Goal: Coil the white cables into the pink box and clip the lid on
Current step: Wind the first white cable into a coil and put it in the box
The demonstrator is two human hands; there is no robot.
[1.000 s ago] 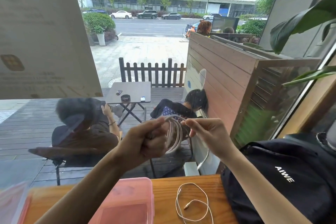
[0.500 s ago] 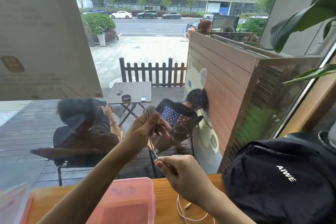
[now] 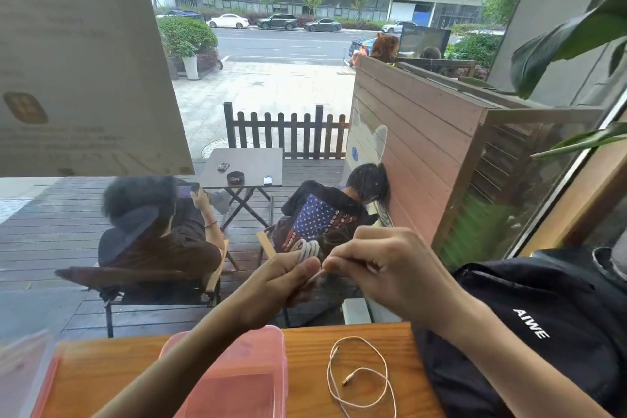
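White coiled cable (image 3: 307,248) is held raised above the bench (image 3: 373,346) in the closed grip of the left hand (image 3: 281,285); its free end is pinched by the right hand (image 3: 383,268). A second cable (image 3: 359,380) lies looped beside the pink box (image 3: 271,349).

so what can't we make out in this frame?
- Coil, head view: mostly hidden in the left hand; loop count unclear.
- Cable tip: right hand covers it.
- Pink box: cut by the bottom edge, left forearm across it; contents unclear.
- Lid: blurred at the left edge.
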